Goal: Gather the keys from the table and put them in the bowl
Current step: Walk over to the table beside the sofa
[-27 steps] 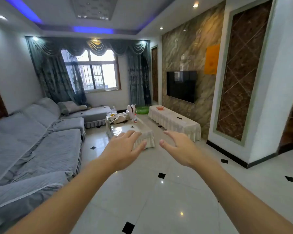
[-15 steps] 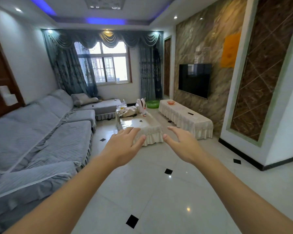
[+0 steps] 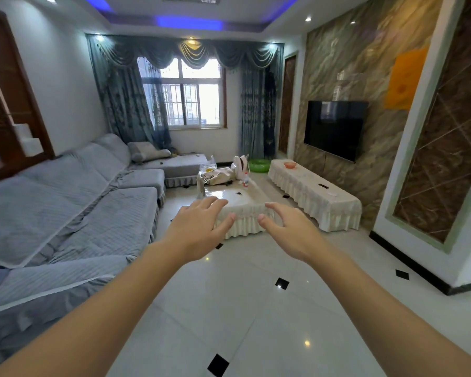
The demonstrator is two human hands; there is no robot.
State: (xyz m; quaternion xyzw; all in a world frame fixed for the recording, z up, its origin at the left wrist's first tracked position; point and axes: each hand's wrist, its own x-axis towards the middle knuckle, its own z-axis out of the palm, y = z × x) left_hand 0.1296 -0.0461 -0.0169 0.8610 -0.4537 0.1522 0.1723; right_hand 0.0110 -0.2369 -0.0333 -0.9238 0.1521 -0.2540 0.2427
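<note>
A low coffee table (image 3: 252, 198) with a cream frilled cover stands ahead in the middle of the room. A small dark object, possibly keys (image 3: 238, 192), lies on its glossy top; it is too small to tell. An orange bowl (image 3: 290, 165) sits at the far end of the long TV bench (image 3: 314, 191) on the right. My left hand (image 3: 199, 231) and my right hand (image 3: 288, 228) are stretched out in front of me, palms down, fingers apart, both holding nothing and well short of the table.
A grey sectional sofa (image 3: 65, 213) runs along the left. Bags, a small bottle (image 3: 245, 182) and clutter fill the table's far end. A green basin (image 3: 259, 165) sits on the floor beyond. A TV (image 3: 335, 129) hangs on the right wall. A white pillar (image 3: 430, 164) juts out at right.
The view has advanced toward the coffee table and swung slightly right; table and sofa appear larger. Both hands stay outstretched and open.
</note>
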